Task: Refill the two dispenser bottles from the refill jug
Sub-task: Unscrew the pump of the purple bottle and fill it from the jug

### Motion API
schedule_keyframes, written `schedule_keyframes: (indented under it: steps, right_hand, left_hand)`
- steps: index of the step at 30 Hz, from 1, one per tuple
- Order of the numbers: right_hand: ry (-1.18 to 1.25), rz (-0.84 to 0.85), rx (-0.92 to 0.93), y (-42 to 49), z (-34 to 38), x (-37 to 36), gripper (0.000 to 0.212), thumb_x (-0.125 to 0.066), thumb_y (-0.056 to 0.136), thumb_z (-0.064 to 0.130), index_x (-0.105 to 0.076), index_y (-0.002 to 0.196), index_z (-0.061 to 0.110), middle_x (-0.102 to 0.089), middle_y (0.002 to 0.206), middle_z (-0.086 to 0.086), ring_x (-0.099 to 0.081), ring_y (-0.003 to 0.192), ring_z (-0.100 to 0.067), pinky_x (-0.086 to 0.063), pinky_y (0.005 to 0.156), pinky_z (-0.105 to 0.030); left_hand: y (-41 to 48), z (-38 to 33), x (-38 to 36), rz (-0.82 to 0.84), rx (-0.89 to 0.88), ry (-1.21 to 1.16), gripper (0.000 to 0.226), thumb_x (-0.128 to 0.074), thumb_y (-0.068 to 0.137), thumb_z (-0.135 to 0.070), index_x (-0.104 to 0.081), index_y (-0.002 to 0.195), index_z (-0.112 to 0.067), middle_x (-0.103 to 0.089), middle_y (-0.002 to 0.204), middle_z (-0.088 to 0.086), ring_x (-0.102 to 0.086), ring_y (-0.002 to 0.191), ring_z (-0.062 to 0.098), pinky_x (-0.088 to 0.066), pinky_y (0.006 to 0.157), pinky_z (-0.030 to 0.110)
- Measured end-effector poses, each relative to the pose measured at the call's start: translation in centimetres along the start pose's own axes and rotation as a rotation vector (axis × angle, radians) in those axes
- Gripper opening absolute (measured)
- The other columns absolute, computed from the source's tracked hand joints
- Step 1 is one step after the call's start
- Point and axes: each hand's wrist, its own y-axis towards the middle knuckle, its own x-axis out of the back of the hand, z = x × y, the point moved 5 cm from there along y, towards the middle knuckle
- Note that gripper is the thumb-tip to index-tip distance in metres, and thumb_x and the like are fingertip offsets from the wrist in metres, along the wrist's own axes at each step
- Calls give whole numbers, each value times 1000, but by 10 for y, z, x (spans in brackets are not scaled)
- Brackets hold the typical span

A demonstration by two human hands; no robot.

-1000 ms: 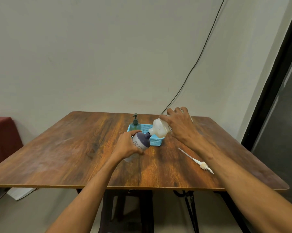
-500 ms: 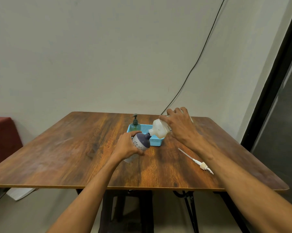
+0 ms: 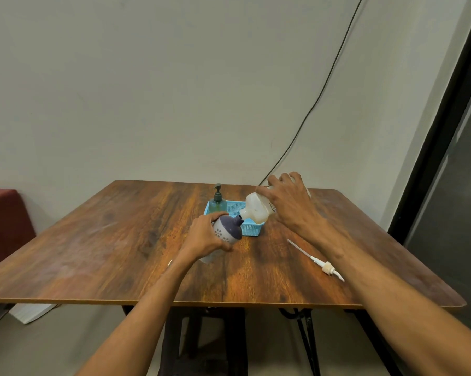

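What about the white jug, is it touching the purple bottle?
Cannot tell. Head view: the white jug meets the purple bottle at its neck, no gap showing, but it may hang just above.

jug [image 3: 256, 210] body: under right grip [image 3: 288, 207] | bottle [image 3: 227, 229] base: behind left grip [image 3: 201, 235]

Left half of the tabletop [image 3: 107, 253]: open wood from near edge to far edge, free pass. Middle toward the far edge is blocked: blue basket [image 3: 252, 229], green pump bottle [image 3: 218, 202] standing in its left end, tilted purple-topped bottle [image 3: 227, 230] gripped by left hand [image 3: 201, 237] just in front, and jug [image 3: 256, 210] tipped over the basket in right hand [image 3: 288, 204]. Right side: loose pump [image 3: 324, 265] lies diagonally toward the near edge, with an open strip along the right edge.
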Motion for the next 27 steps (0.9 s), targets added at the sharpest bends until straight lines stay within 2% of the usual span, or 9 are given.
schedule_keyframes:
  steps: [3,15,22,27]
  right_hand:
    - [-2,0,9,1,1,1,50,-71,87,22,-55,134,29,-58,124,-9,-55,113,-33,-35,102,-49]
    - [-11,-5,15,5,1,4,49,-70,89,21,-54,134,29,-59,124,-9,-55,112,-33,-35,101,-49]
    - [-14,-6,21,8,2,5,50,-73,86,21,-56,131,30,-59,121,-9,-56,109,-33,-36,100,-49]
    - [-11,-10,27,8,3,6,49,-70,85,14,-57,129,29,-59,120,-8,-55,107,-33,-35,99,-48]
  left_hand:
    - [0,0,0,-1,-5,-3,81,-94,57,-26,-58,130,-22,-64,121,-3,-58,104,11,-50,91,28]
    - [0,0,2,-10,-12,-30,81,-94,54,-25,-60,127,-20,-65,119,-2,-61,105,14,-53,94,35]
    - [-1,2,2,-15,-8,-41,79,-94,55,-25,-61,126,-21,-65,119,-3,-61,105,13,-52,92,32]
    - [-2,3,2,-25,-12,-48,80,-94,55,-24,-61,127,-20,-65,117,-3,-61,101,12,-46,82,20]
